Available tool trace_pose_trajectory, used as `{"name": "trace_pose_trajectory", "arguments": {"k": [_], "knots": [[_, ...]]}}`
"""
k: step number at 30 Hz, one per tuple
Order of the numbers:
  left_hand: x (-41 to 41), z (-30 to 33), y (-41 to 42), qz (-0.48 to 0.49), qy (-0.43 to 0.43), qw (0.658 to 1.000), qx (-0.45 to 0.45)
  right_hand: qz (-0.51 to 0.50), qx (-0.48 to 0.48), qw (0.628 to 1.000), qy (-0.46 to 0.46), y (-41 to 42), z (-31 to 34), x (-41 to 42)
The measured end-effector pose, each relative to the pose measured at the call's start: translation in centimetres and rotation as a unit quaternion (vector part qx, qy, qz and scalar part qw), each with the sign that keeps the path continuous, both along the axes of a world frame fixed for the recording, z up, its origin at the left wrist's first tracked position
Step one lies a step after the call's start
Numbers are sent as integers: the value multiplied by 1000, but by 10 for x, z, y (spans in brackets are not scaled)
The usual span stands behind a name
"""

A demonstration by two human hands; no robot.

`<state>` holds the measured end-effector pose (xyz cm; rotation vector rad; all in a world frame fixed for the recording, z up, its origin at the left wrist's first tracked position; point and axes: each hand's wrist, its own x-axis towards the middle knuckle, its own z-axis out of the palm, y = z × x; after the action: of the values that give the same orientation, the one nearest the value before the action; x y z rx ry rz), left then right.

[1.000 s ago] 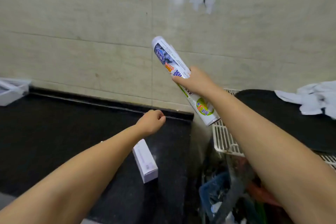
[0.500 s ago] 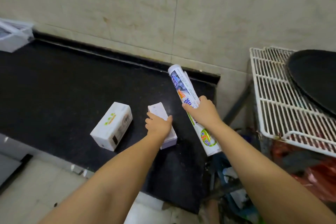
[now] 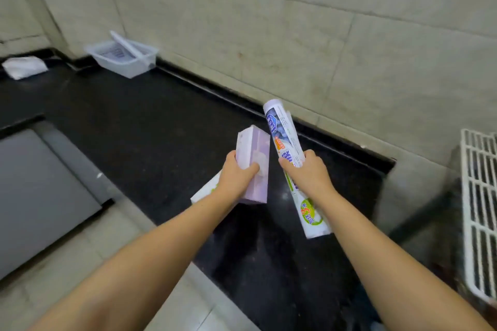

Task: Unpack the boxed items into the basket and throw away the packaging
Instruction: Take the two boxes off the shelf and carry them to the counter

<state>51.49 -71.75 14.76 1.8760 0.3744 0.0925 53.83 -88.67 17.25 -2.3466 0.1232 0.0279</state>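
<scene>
My left hand (image 3: pixel 238 176) grips a pale lilac box (image 3: pixel 255 158), lifted off the black counter (image 3: pixel 134 121) and tilted away from me. My right hand (image 3: pixel 306 174) is closed round the middle of a white printed roll (image 3: pixel 285 131) that slants up toward the wall. Under my left wrist a second white box (image 3: pixel 205 192) with a green mark lies on the counter, mostly hidden. The clear plastic basket (image 3: pixel 126 62) with a white handle stands against the wall at the far left end of the counter.
A white wire rack (image 3: pixel 478 209) stands at the right edge beyond the counter's end. A white cloth or bag (image 3: pixel 24 67) lies at the far left. A grey panel (image 3: pixel 40 191) sits low on the left over a tiled floor.
My left hand has picked the lilac box up from the counter. The view has swung left, bringing the basket into sight. My right hand still holds the roll.
</scene>
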Motion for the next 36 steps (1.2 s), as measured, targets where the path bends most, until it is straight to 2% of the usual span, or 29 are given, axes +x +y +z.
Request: {"name": "trace_pose_trajectory", "arguments": {"k": [3,10,15,20,28,36], "knots": [[-7,31,89,52,-32,998,5,70,-4,997,-23,70,21,18],[-58,57,289,172,-36,983,48,195,-14,979,-59,259,49,24],[-88,77,420,188,-52,979,65,228,-13,971,-65,385,55,22],[-88,85,522,182,-26,978,103,227,-8,973,-42,474,49,32],[-5,39,598,111,24,989,98,205,-67,976,-4,553,14,105],[135,13,689,19,78,981,179,179,-120,976,31,621,-24,238]]}}
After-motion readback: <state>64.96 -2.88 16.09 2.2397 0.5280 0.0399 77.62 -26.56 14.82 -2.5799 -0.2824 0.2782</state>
